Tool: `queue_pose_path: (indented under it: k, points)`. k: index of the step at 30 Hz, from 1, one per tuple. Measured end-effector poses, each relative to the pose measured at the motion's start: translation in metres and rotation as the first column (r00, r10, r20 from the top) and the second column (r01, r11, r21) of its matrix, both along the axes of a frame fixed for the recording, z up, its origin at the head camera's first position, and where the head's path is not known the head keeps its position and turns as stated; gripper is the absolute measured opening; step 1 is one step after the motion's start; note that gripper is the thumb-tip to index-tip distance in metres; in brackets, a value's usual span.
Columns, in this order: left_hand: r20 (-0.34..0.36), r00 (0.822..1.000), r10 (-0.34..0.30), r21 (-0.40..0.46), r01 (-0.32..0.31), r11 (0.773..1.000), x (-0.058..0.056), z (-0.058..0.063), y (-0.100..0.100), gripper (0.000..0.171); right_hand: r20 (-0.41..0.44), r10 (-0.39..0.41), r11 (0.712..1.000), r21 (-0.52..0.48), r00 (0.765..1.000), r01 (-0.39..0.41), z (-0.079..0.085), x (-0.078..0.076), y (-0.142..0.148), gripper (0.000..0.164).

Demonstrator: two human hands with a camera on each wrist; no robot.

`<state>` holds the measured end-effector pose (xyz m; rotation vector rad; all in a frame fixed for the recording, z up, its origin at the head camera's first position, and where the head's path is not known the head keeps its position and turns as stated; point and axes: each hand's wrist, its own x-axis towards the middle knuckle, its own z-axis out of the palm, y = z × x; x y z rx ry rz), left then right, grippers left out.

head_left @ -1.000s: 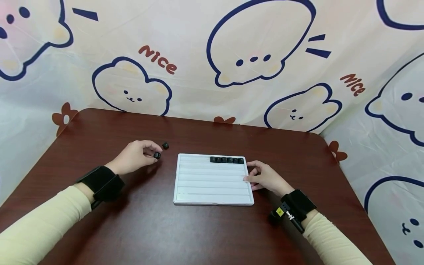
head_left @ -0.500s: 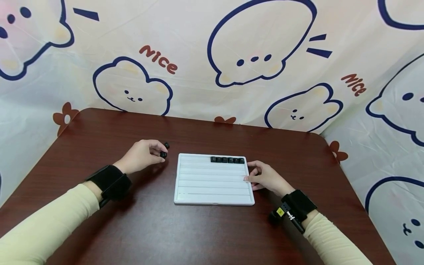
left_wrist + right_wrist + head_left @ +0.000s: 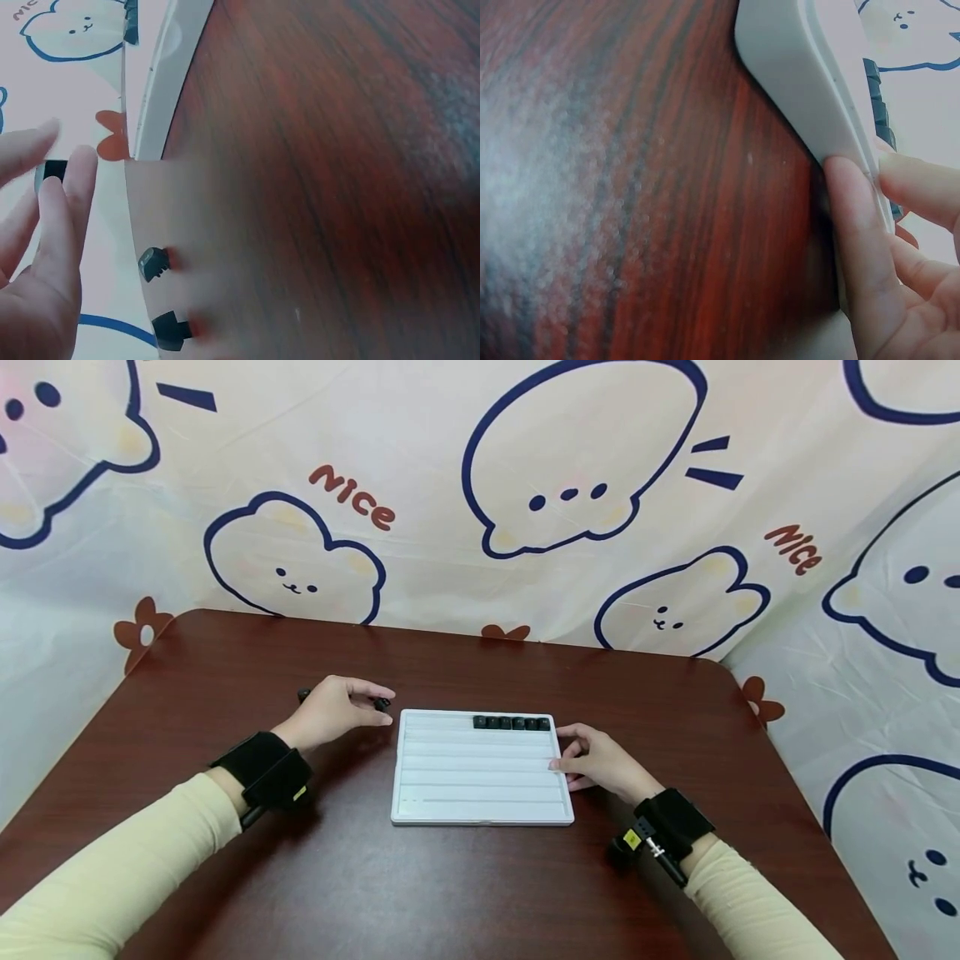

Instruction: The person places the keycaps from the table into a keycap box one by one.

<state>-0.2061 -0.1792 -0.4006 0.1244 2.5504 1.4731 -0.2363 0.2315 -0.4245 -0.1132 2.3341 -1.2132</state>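
Note:
My left hand (image 3: 337, 710) pinches a small black keycap (image 3: 382, 702) between thumb and fingertips, just left of the white ridged tray (image 3: 480, 781). In the left wrist view the held keycap (image 3: 52, 171) is partly covered by the fingers. At the tray's right edge, my right hand (image 3: 600, 764) grips the side, thumb on the near face and fingers over the rim, as the right wrist view shows on the tray wall (image 3: 787, 60). Several black keycaps (image 3: 512, 723) stand in a row in the tray's top channel, toward its right end.
Two loose black keycaps, one upper (image 3: 154, 264) and one lower (image 3: 172, 330), lie on the brown table (image 3: 300, 187) in the left wrist view. In the head view a black piece (image 3: 303, 695) peeks out behind the left hand. A patterned cloth (image 3: 435, 585) hangs behind the table.
My left hand has moved right, toward the tray, with a keycap. The loose keycap by its fingertips no longer shows separately; a black piece now appears behind the hand. The right hand stays put.

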Motion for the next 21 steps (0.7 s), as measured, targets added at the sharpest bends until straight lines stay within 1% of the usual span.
queue_pose_path:
  k: [1,6,7,10,13,16,21]
  points:
    - [0.004,1.000,0.004,0.008,-0.004,1.000,0.000,0.000,0.001,0.038,0.002,-0.004,1.000,0.000,1.000,0.004,0.000,0.000,0.000,0.062]
    - [-0.017,1.000,-0.005,0.016,0.006,1.000,-0.002,0.000,0.005,0.035,0.002,-0.003,1.000,0.008,1.000,0.003,0.002,0.000,-0.001,0.063]
    - [-0.023,1.000,-0.006,0.015,0.006,1.000,-0.003,0.000,0.006,0.035,0.004,-0.012,1.000,0.009,1.000,0.012,0.002,0.000,-0.001,0.062]
    - [-0.035,0.999,-0.009,0.017,0.010,1.000,-0.006,0.001,0.012,0.034,-0.004,0.000,1.000,0.012,1.000,0.000,0.002,0.000,-0.001,0.062]
    - [-0.045,0.999,-0.018,0.022,0.019,1.000,-0.010,0.001,0.018,0.034,-0.003,-0.006,1.000,0.011,1.000,0.006,0.001,0.001,-0.001,0.062]
    - [-0.051,0.998,-0.026,0.007,0.026,1.000,-0.014,0.002,0.025,0.032,-0.004,0.001,1.000,0.013,1.000,-0.001,0.001,0.001,-0.002,0.063]
    - [-0.054,0.998,-0.033,-0.022,0.032,0.999,-0.019,0.006,0.040,0.028,-0.002,-0.013,1.000,0.017,1.000,0.013,0.001,0.001,-0.003,0.063]
